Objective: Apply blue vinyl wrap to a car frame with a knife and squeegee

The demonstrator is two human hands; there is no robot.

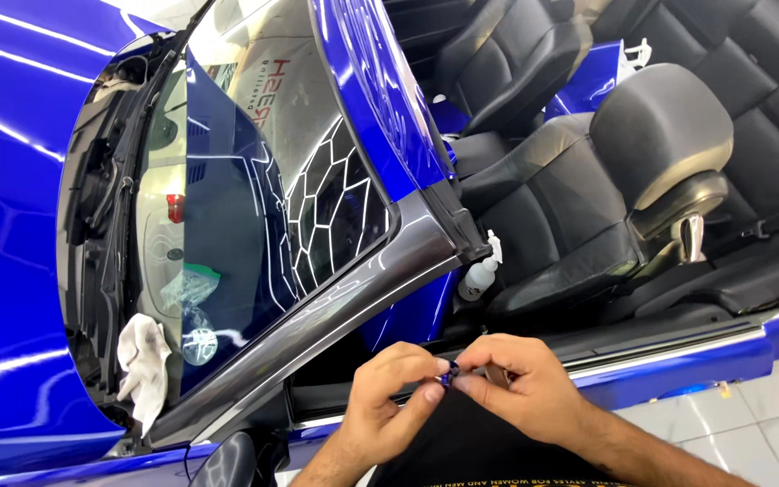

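— Pinching what, both hands?
— Left hand (388,397) and right hand (516,383) pinch one tiny glossy blue piece (446,372) together, above the car door sill (669,347). Black leather seat (579,216) beyond.

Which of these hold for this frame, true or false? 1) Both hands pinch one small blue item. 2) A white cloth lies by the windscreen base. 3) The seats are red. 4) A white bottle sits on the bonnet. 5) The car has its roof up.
1) True: left hand and right hand meet on a small blue piece.
2) True: the white cloth lies at the windscreen base.
3) False: the seats are black.
4) False: the white bottle sits inside, by the door opening.
5) False: the cabin is open from above.
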